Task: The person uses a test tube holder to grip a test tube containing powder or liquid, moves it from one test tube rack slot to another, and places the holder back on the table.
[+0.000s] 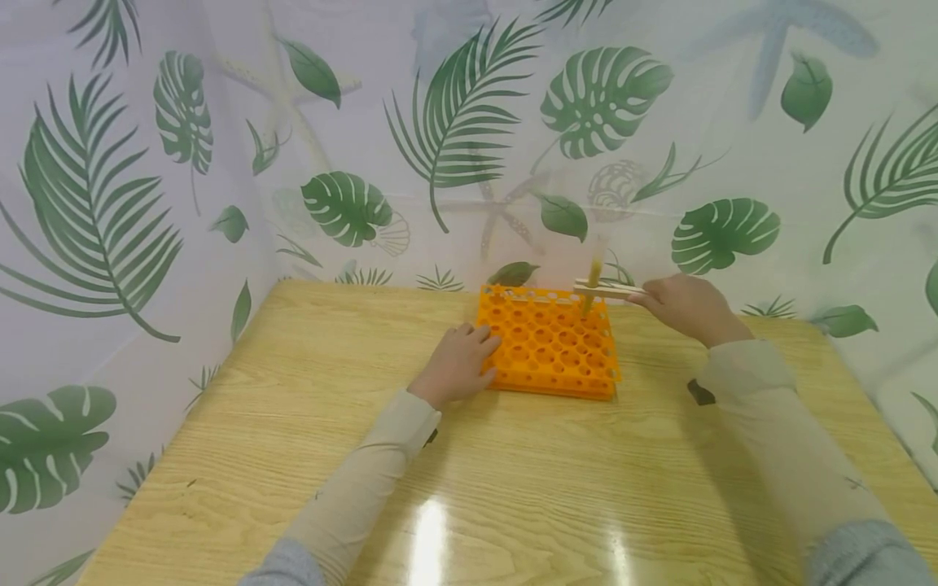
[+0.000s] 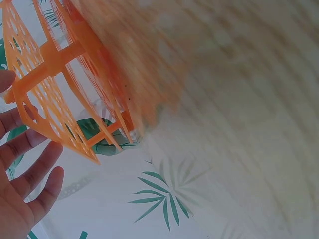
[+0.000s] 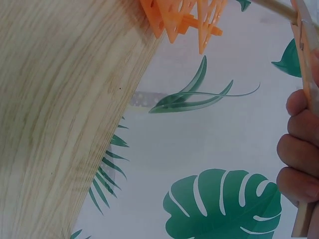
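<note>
An orange test tube rack (image 1: 544,356) stands on the table, its top plate full of round holes. My left hand (image 1: 456,364) is at its left end. In the left wrist view the fingers (image 2: 44,162) are spread, with tips against the rack's end frame. My right hand (image 1: 689,308) grips a wooden test tube clamp (image 1: 611,289). The clamp's jaws hold a test tube (image 1: 596,267) with yellow contents, slightly tilted, over the rack's back right corner. The tube's lower part overlaps the holes there. Curled fingers (image 3: 298,149) wrap the clamp's handle in the right wrist view.
The wood-grain table (image 1: 293,423) ends at a leaf-patterned sheet (image 1: 454,98) close behind the rack. The same sheet rises along the left side. A small black object (image 1: 700,392) shows beside the right cuff.
</note>
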`<state>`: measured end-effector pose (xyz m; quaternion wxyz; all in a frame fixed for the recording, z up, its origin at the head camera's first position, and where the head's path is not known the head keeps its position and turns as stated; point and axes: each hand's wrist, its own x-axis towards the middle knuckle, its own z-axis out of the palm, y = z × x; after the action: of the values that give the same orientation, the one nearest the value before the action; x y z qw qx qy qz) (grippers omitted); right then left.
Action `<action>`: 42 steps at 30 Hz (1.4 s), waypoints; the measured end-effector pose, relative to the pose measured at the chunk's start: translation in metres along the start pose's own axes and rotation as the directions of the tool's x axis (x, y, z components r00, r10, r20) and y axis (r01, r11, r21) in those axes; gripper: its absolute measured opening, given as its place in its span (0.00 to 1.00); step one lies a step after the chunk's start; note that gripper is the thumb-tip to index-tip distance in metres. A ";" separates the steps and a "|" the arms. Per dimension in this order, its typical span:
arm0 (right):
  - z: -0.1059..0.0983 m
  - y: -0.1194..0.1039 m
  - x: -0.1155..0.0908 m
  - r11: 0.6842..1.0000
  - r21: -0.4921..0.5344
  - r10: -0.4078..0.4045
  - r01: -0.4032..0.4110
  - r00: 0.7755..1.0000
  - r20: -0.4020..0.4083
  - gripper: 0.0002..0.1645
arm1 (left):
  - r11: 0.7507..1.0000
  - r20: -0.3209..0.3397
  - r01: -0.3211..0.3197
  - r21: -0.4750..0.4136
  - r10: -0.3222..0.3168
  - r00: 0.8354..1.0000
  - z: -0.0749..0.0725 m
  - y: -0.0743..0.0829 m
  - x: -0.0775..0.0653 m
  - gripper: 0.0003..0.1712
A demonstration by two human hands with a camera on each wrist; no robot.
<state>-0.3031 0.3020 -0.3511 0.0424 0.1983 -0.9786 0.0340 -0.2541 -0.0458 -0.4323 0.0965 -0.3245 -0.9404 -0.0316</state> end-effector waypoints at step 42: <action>-0.015 -0.001 -0.042 1.000 -0.015 -0.015 0.014 1.000 -0.023 0.25 | 1.000 0.009 0.008 -0.006 -0.008 1.000 0.001 -0.001 0.001 0.16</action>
<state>-0.2633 0.3186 -0.3400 0.0551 0.2046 -0.9769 0.0286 -0.2553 -0.0455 -0.4335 0.0914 -0.3211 -0.9420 -0.0334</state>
